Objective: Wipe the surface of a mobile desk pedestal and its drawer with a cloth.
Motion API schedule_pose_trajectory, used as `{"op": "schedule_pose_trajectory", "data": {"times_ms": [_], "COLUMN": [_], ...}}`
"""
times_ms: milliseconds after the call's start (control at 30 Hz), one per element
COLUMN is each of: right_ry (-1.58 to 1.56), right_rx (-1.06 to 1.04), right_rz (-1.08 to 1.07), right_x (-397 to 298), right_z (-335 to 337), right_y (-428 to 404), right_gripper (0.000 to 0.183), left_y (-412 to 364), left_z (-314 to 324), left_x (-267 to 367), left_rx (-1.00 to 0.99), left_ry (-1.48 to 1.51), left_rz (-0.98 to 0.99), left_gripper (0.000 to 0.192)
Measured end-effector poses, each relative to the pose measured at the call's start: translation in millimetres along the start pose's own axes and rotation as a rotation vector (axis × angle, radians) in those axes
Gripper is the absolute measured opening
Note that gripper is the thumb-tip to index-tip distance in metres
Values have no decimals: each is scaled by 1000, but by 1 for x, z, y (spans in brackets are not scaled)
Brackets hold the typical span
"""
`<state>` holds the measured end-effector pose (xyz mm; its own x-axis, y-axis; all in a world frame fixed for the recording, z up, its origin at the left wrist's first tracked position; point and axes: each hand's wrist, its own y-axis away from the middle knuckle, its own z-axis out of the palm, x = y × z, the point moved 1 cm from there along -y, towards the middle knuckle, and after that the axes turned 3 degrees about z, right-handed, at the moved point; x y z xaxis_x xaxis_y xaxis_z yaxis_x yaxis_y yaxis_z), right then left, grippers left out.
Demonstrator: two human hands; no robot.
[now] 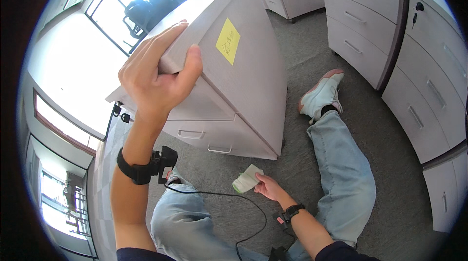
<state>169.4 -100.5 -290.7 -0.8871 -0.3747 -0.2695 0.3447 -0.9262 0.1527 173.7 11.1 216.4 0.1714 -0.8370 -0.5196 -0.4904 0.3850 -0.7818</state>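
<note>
My left hand (157,67) grips the top front corner of a pale drawer cabinet (252,89), thumb on the side panel and fingers over the top. A yellow sticky note (228,41) with handwriting is stuck to that side panel. Two metal handles (191,134) show on the cabinet's front, and keys (121,112) hang by its upper edge. Low down, in front of the cabinet, my right hand (270,187) pinches a folded white cloth (248,178) with a green edge. The cloth is held apart from the cabinet, above the carpet.
More drawer cabinets (360,23) line the right side, one with a key (414,19) in its lock. Grey carpet (303,173) covers the floor. My legs (342,173) are spread around the cabinet. A black cable (256,206) runs from a wrist-worn camera (168,162).
</note>
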Motion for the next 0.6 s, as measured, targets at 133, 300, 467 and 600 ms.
{"op": "schedule_pose_trajectory", "data": {"times_ms": [133,300,467,600], "right_ry": [155,467,650,884], "right_rx": [232,180,203,333], "right_rz": [25,-386,-653,-796], "right_x": [-5,-49,-115,-121], "right_z": [23,107,231,310], "right_y": [9,40,144,245], "right_gripper": [35,37,36,38], "left_y": [2,-5,-3,-3], "left_z": [-3,-3,-25,-73], "left_x": [6,22,31,106], "left_rx": [6,5,-64,-90], "left_ry": [13,-34,36,743], "left_rz": [-92,-229,-410,-543], "left_gripper": [26,26,31,64]}}
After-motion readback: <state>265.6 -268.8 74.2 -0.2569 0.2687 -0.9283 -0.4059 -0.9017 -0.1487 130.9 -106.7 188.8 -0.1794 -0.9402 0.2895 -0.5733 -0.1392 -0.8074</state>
